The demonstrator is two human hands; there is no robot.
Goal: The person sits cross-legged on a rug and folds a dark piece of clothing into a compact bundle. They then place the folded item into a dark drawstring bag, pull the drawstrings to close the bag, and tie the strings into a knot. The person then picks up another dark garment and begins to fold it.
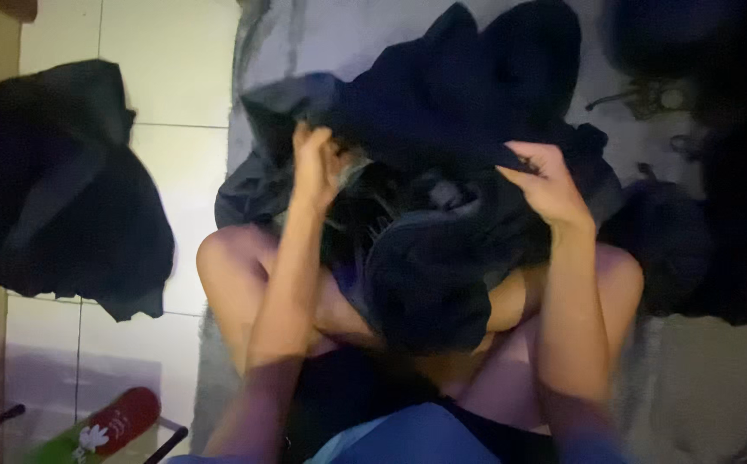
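1. Left hand (315, 167): fingers curled tight into the left edge of a dark navy crumpled fabric garment (442, 129), gripping it.
2. Right hand (548, 185): fingers pinched closed on the same garment's right edge.
3. Garment location: bunched between both hands, hanging over the person's bare knees (236, 266), upper part spread on a grey rug (322, 34).
4. Second dark cloth pile (55, 189) lies well apart on the left, on pale floor tiles (176, 60).
5. More dark clothing (717, 172) heaped at right, blurred.
6. Red-and-green printed object (103, 430) at bottom left; kind unclear.
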